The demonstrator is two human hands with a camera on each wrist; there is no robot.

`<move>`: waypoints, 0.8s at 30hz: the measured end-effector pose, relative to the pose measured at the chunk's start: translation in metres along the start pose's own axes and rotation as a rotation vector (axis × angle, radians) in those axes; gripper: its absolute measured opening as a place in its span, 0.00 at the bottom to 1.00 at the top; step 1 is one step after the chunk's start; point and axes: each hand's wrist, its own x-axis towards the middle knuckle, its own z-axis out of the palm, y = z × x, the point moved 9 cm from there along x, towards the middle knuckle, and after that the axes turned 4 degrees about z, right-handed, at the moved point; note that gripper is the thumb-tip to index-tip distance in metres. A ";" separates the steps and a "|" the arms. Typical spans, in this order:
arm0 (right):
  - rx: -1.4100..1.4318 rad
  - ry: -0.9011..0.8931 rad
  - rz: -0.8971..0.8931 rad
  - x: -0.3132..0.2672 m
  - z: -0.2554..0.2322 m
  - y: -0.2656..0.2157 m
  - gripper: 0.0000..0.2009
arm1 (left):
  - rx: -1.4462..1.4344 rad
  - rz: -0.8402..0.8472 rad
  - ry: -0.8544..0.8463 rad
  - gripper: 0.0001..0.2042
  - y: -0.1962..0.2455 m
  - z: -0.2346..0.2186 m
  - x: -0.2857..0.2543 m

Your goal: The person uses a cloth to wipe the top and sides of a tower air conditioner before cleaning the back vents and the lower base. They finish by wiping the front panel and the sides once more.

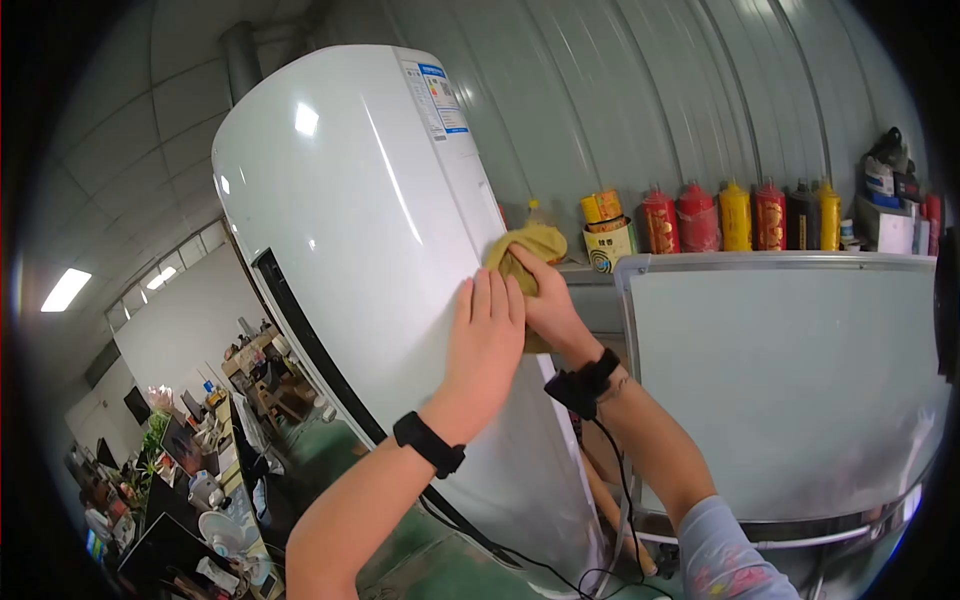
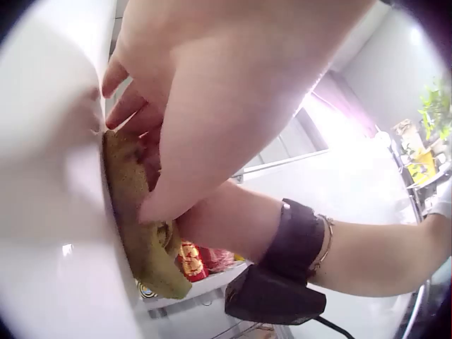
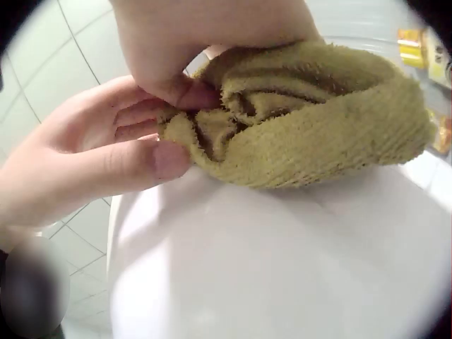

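Observation:
A tall white floor-standing air conditioner (image 1: 350, 180) leans across the head view. My right hand (image 1: 545, 300) grips a bunched olive-yellow cloth (image 1: 535, 245) against its side edge. In the right wrist view, the folded cloth (image 3: 318, 127) lies on the glossy white surface, thumb (image 3: 187, 93) tucked into its folds. Beside it, my left hand (image 1: 485, 325) rests on the panel with fingers straight and close together. The left thumb (image 3: 169, 161) touches the near end of the cloth. Part of the right hand is hidden behind the left in the left wrist view.
Behind the unit, a shelf carries several red and yellow bottles (image 1: 735, 215) and a tin (image 1: 610, 245). A framed whiteboard (image 1: 780, 380) stands at the right. Black cables (image 1: 625, 480) hang from the right wrist strap. Cluttered desks (image 1: 215, 480) are at the lower left.

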 end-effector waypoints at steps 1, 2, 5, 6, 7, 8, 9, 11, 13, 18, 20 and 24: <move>-0.009 0.009 -0.034 0.013 0.000 -0.009 0.29 | 0.010 -0.003 0.007 0.28 -0.007 -0.004 0.008; -0.018 0.015 -0.071 0.027 0.001 -0.019 0.29 | 0.040 -0.014 0.054 0.30 -0.015 -0.010 0.016; -0.010 -0.014 -0.166 0.075 0.011 -0.040 0.30 | 0.050 -0.059 0.121 0.32 -0.046 -0.023 0.044; -0.001 -0.033 -0.195 0.092 0.012 -0.045 0.31 | 0.046 -0.074 0.123 0.32 -0.057 -0.022 0.054; -0.011 -0.101 -0.200 0.110 0.017 -0.050 0.31 | 0.043 -0.091 0.124 0.32 -0.068 -0.020 0.063; -0.020 -0.168 -0.202 0.126 0.021 -0.054 0.32 | 0.040 -0.105 0.122 0.31 -0.077 -0.019 0.070; -0.026 -0.235 -0.202 0.132 0.027 -0.059 0.33 | 0.044 -0.093 0.094 0.31 -0.081 -0.017 0.077; -0.018 -0.297 -0.150 0.134 0.029 -0.058 0.34 | 0.046 -0.073 0.032 0.30 -0.084 -0.014 0.085; -0.066 -0.328 -0.124 0.130 0.028 -0.050 0.34 | 0.076 -0.087 -0.007 0.30 -0.082 -0.009 0.086; -0.073 -0.317 -0.120 0.105 0.023 -0.026 0.35 | 0.037 -0.001 -0.192 0.34 -0.063 -0.003 0.081; -0.092 -0.310 -0.095 0.092 0.023 -0.011 0.34 | 0.014 0.049 -0.270 0.36 -0.051 0.006 0.072; -0.028 -0.304 -0.078 0.065 0.018 0.009 0.34 | 0.046 0.075 -0.318 0.37 -0.026 0.020 0.057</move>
